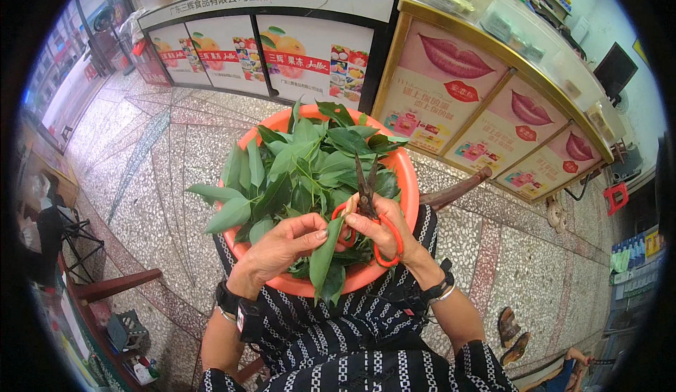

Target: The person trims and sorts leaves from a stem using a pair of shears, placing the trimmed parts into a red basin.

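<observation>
On my lap rests an orange plastic basin (409, 180) heaped with large green leaves (301, 154), several of them hanging over its rim. My left hand (288, 246) pinches a long green leaf (323, 260) between thumb and fingers, over the near side of the basin. A pair of scissors (366, 183) with red handles and dark blades is held in my right hand (380, 231). The blades point away from me and stand slightly apart. Right beside the leaf's upper end are my right thumb and fingers; whether they touch it I cannot tell.
Display counters with printed panels (317, 56) (443, 85) stand beyond the basin on a terrazzo floor (153, 191). A wooden piece (457, 188) juts out to the right. Brown sandals (509, 334) lie at lower right, near another person's arm (575, 363). At left is a grey plastic basket (127, 330).
</observation>
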`<state>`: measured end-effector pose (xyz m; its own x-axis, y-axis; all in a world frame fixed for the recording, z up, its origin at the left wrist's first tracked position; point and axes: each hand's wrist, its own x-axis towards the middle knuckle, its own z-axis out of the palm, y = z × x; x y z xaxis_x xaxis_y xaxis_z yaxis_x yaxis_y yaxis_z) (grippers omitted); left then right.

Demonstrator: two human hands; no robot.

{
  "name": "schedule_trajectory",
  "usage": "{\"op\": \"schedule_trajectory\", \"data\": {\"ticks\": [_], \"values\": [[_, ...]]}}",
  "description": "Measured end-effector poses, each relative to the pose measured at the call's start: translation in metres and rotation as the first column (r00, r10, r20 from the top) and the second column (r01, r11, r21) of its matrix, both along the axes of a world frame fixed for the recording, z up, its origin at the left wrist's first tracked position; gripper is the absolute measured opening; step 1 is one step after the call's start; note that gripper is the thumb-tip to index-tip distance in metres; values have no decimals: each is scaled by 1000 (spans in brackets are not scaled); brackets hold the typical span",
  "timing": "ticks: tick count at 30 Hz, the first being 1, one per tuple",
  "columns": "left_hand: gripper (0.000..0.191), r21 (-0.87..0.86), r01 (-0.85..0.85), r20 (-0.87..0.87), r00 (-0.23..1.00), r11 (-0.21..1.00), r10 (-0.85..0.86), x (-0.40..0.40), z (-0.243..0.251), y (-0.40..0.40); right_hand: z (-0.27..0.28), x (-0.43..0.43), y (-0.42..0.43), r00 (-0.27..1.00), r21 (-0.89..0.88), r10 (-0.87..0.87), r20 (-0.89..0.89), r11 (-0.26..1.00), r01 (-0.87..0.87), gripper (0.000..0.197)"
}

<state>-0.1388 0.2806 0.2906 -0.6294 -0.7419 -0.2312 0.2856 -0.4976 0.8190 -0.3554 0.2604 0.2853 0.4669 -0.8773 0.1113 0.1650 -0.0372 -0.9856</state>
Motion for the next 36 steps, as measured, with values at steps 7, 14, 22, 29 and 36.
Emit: {"op": "schedule_trajectory", "data": {"ticks": [7,14,22,29,36], "values": [[16,-169,-159,276,940,973,201,-9,-8,5,5,5,3,998,-18,-56,-41,998,55,13],[27,298,72,-349,936,952,39,-17,-14,13,3,1,5,967,-193,-138,-213,976,97,14],[20,27,-475,-66,877,880,476,-33,-27,15,-12,9,1,977,-37,-207,-46,978,205,13],[27,-474,-515,150,752,714,642,-43,-18,12,-12,12,9,991,126,-120,56,986,112,14],[18,-338,-459,239,803,822,546,-44,-24,17,-21,12,7,972,109,-233,-40,966,236,16]]}}
